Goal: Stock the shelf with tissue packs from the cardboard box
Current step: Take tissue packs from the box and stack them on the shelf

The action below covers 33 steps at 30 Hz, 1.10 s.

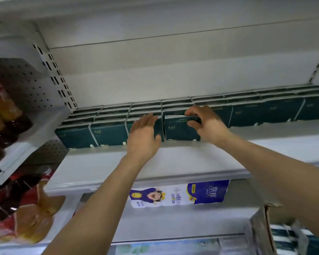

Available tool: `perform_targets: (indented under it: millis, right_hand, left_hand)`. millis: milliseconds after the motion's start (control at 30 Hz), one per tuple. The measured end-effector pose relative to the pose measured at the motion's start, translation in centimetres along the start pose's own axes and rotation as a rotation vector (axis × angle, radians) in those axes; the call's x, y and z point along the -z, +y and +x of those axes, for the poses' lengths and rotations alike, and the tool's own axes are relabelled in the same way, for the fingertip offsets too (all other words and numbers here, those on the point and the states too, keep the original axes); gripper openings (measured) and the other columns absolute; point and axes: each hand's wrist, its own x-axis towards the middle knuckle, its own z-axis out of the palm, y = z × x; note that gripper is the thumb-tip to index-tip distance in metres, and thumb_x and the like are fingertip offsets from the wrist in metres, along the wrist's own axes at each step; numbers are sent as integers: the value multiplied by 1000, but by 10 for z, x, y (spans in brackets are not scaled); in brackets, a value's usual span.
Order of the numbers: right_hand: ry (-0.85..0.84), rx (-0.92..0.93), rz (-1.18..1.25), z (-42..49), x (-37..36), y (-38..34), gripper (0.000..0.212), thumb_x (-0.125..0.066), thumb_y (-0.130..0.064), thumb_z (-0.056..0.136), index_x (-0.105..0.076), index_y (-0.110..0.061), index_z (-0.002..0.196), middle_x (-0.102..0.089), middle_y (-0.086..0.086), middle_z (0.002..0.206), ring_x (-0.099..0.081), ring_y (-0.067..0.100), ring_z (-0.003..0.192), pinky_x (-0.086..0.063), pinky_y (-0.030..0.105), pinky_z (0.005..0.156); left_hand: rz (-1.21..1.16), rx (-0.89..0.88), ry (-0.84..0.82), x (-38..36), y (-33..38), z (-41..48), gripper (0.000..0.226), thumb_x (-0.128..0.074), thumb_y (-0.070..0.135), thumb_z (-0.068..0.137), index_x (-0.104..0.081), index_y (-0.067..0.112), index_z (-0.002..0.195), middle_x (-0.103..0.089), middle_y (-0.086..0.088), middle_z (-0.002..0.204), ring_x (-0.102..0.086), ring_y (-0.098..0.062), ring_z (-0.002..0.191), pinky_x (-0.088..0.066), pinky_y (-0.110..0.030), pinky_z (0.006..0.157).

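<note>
Right hand [206, 124] grips a tissue pack [180, 129] on the shelf [173, 162]; left hand [144, 135], fingers straight, presses the neighbouring pack [158, 127]; cardboard box [263, 229] holds more.

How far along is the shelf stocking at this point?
Mostly done: rows of green tissue packs line the shelf. In hand: the right hand grips a front pack while the left hand presses its neighbour. Left: the front row's right side is bare, and the cardboard box seems to hold more.

We are viewing tissue packs [109, 134] standing in rows along the shelf [155, 166]; beneath it a paper-roll pack [179, 196] is lying, the cardboard box [261, 227] sitting lower right.
</note>
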Motion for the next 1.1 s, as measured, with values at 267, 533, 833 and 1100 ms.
perform_targets:
  millis: [267, 533, 833, 1100]
  right_hand:
    - [26, 82, -193, 17, -14, 0, 12, -58, -18, 94, -56, -18, 106, -41, -4, 113, -32, 13, 110, -34, 25, 78]
    - [126, 165, -313, 8, -17, 2, 21, -60, -20, 92, -61, -14, 112, -49, 4, 121, -40, 25, 115, -41, 34, 87]
    - [298, 160, -91, -58, 15, 3, 36, -61, -22, 90, -57, -15, 124, -49, 6, 126, -41, 24, 116, -41, 39, 95]
    - [238, 68, 88, -180, 65, 47, 18, -57, -20, 94, -62, -21, 112, -55, -7, 108, -54, 9, 91, -50, 39, 76]
  left_hand:
    - [-84, -16, 32, -8, -10, 7, 59, -59, 19, 91, -38, 18, 146, -32, -1, 154, -26, -21, 142, -23, -33, 115]
    - [-74, -8, 41, -11, -11, 10, 60, -59, 18, 90, -37, 17, 146, -33, -1, 154, -27, -22, 141, -24, -33, 114]
    - [-501, -73, 257, -1, 53, -36, 40, -56, 10, 92, -54, 20, 131, -57, 5, 124, -53, -9, 113, -42, -19, 93]
    - [-788, 60, -56, -57, 148, -130, 30, -55, 16, 93, -57, 28, 120, -66, 14, 100, -65, -6, 82, -54, -31, 82]
